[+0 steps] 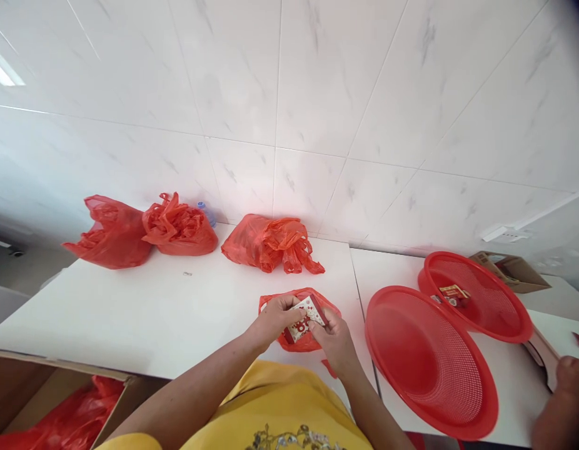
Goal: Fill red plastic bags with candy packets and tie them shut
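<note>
Both of my hands hold a small white packet [302, 324] with red ends and a red printed pattern. My left hand [281, 319] grips its left side, thumb on top. On the right side, my right hand [331, 334] has its thumb pressed on the packet's face. Directly beneath is a red plastic bag [304, 294] lying with its mouth spread on the white table [177, 312]. My hands and the packet cover most of the bag's inside, so its contents cannot be made out.
Filled red bags [115, 234] stand along the tiled wall, near a clear bottle [207, 214]. Right of me are an empty-looking red basket [416, 344] and another basket [486, 275] with several packets. A carton [125, 400] of red bags sits lower left. Another person's hand [568, 381] shows far right.
</note>
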`<state>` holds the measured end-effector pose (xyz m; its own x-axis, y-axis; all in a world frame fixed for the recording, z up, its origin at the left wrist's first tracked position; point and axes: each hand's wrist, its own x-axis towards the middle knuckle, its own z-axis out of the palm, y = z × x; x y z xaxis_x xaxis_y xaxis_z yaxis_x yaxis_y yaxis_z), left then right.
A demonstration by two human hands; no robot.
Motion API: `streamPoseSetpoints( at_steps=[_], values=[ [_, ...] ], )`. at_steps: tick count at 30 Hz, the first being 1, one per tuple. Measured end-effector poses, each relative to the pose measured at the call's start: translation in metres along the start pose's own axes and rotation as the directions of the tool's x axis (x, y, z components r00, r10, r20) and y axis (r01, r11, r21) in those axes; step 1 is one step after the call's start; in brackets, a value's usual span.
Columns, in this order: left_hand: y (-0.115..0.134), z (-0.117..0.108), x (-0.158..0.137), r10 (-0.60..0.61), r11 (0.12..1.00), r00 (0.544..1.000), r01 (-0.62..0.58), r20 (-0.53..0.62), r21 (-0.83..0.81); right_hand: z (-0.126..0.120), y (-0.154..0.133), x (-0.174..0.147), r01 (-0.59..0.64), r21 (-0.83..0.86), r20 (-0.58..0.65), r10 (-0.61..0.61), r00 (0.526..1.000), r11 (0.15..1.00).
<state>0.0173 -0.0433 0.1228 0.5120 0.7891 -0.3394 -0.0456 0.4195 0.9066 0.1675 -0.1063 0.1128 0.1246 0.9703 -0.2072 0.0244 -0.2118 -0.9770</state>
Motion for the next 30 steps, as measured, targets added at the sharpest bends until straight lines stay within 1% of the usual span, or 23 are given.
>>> streamPoseSetpoints(
  at_steps=[4,7,9,13,16,19,21,25,28,30],
  values=[
    [-0.001,0.000,0.001,0.023,0.997,0.999,-0.025,-0.027,-0.069,0.003,0.004,0.000,-0.017,0.097,0.000,0.017,1.000,0.995],
    [-0.001,0.001,0.000,0.030,0.997,0.999,-0.032,-0.026,-0.069,0.002,0.007,-0.001,-0.022,0.132,0.036,0.017,0.999,0.991],
    [-0.001,0.001,0.000,0.015,0.998,1.000,-0.016,-0.013,-0.067,0.002,0.009,-0.001,-0.006,0.134,0.040,0.000,0.999,0.991],
    [-0.004,0.001,0.001,0.003,1.000,1.000,-0.002,0.016,-0.029,0.000,0.010,0.001,-0.013,0.082,0.019,0.012,1.000,0.997],
    [-0.010,-0.001,0.005,0.022,0.999,0.999,-0.023,0.041,0.023,0.001,0.013,0.003,-0.023,-0.002,0.030,0.023,0.999,1.000],
    [-0.014,-0.003,0.007,0.040,0.999,0.999,-0.041,0.032,0.027,0.004,0.018,0.005,-0.045,-0.061,0.023,0.047,0.999,0.997],
    [-0.014,-0.004,0.008,0.045,0.999,0.999,-0.045,0.025,-0.010,0.005,0.021,0.005,-0.043,-0.027,0.018,0.044,0.999,0.999],
    [-0.012,-0.005,0.006,0.058,0.995,0.997,-0.054,0.043,-0.080,0.005,0.023,0.003,-0.015,0.116,0.029,0.012,1.000,0.993],
    [-0.012,-0.005,0.004,0.055,0.996,0.997,-0.050,0.056,-0.077,0.004,0.022,0.000,-0.022,0.142,0.033,0.018,0.999,0.990],
    [-0.012,-0.005,0.002,0.040,0.996,0.995,-0.033,0.088,-0.083,0.003,0.022,-0.001,-0.021,0.131,0.041,0.015,0.999,0.991]
  ],
)
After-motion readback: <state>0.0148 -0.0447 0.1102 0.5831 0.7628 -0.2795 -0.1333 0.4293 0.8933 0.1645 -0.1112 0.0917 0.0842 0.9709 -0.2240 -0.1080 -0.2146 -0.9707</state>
